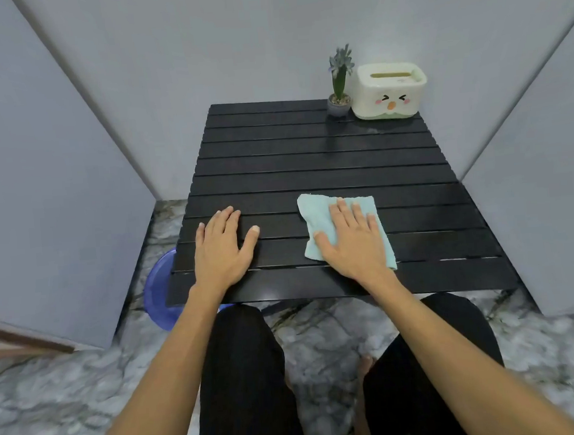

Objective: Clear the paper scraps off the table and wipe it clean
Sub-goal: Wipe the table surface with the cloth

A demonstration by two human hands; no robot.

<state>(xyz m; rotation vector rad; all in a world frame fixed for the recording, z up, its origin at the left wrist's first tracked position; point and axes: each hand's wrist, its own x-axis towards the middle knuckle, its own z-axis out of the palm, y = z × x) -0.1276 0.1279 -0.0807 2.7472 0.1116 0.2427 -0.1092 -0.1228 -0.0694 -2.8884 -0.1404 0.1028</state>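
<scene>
A black slatted table (pixel 308 160) stands in front of me. A light blue-green cloth (pixel 316 215) lies on its near right part. My right hand (pixel 352 239) presses flat on the cloth, fingers spread over it. My left hand (pixel 221 248) rests flat on the bare slats near the front left, fingers apart, holding nothing. No paper scraps show on the tabletop.
A small potted plant (pixel 339 86) and a cream tissue box with a face (pixel 390 90) stand at the table's far right corner. A blue basin (pixel 159 289) sits on the marble floor under the table's left front edge. Grey walls close in on both sides.
</scene>
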